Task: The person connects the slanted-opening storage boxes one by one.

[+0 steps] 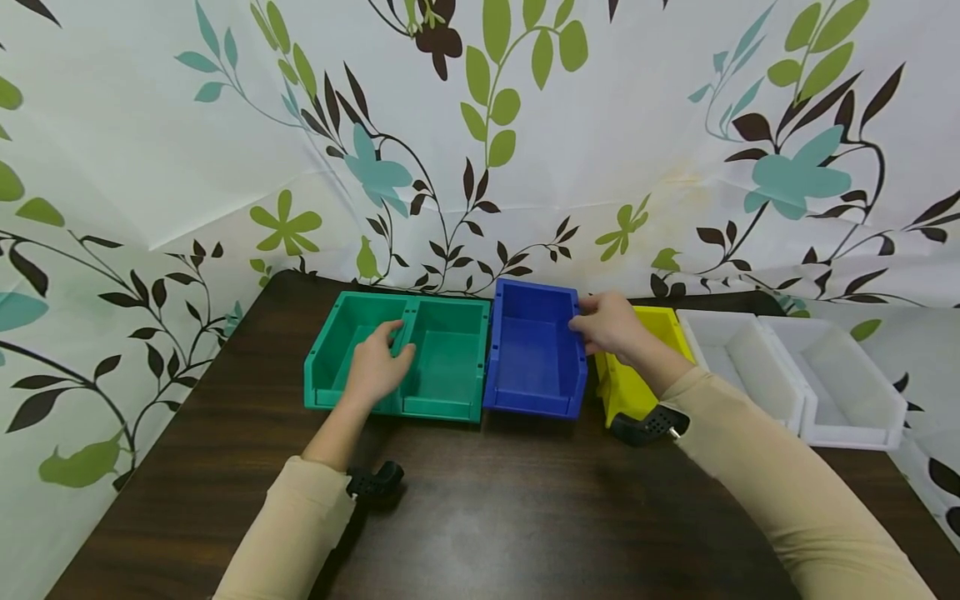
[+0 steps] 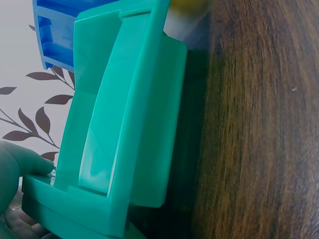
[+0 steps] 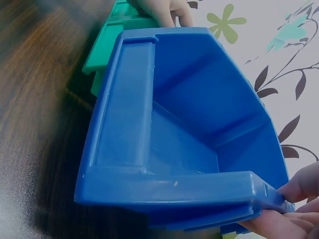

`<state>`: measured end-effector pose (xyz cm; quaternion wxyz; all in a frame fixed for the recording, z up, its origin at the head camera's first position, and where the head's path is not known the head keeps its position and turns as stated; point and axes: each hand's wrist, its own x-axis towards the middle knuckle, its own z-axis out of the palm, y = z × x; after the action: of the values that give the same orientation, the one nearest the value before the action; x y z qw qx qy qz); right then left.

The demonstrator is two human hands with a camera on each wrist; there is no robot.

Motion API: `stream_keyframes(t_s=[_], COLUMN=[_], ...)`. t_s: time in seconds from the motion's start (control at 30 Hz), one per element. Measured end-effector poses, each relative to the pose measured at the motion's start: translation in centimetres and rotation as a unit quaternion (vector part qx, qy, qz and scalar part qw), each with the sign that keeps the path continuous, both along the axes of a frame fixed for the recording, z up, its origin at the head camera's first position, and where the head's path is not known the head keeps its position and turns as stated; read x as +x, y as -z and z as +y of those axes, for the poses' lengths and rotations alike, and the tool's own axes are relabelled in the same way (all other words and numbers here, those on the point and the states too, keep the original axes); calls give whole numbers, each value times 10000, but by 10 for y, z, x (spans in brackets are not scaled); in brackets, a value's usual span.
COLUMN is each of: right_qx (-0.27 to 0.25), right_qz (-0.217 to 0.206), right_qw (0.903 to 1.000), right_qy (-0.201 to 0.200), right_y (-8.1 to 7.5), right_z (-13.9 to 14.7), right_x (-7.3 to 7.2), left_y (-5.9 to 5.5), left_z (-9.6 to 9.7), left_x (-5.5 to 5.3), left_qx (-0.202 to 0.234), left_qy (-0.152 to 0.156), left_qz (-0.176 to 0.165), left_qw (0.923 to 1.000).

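Two green plastic bins, the left one (image 1: 352,325) and the right one (image 1: 447,350), stand side by side on the table. My left hand (image 1: 372,364) pinches the walls where they meet; in the left wrist view its thumb (image 2: 30,162) lies over the rim of a green bin (image 2: 114,99). To their right is a blue bin (image 1: 530,354), slightly raised and turned. Its right wall is gripped by my right hand (image 1: 611,325), thumb and fingers on either side of the rim, as the blue bin (image 3: 189,99) shows in the right wrist view.
A yellow bin (image 1: 626,387) sits tilted right of the blue one, partly behind my right forearm. Two white bins (image 1: 742,358) stand beyond it at the right. Behind the dark wood table (image 1: 480,500) hangs a leaf-patterned cloth (image 1: 562,150).
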<state>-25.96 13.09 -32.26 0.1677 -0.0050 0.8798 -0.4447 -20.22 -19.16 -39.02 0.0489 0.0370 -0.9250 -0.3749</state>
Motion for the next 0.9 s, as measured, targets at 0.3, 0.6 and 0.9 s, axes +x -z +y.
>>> stream_keyframes(t_s=[0.3,0.6,0.9], right_qx=[1399,2999,3337], right_qz=[736,1267,1843], right_qw=[9867,9426,9086], right_qy=[-384,-739,-1707], right_y=[-2,-1,12], right_z=[-18,-50,-54], right_x=[8,12,8], left_y=[-2,0,0], left_z=[-1,-3,-3], left_x=[0,-1,-2], left_qx=[-25,-73,0], left_qy=[47,130,181], left_qz=[4,-50,-23], left_qw=[10000,9999,9998])
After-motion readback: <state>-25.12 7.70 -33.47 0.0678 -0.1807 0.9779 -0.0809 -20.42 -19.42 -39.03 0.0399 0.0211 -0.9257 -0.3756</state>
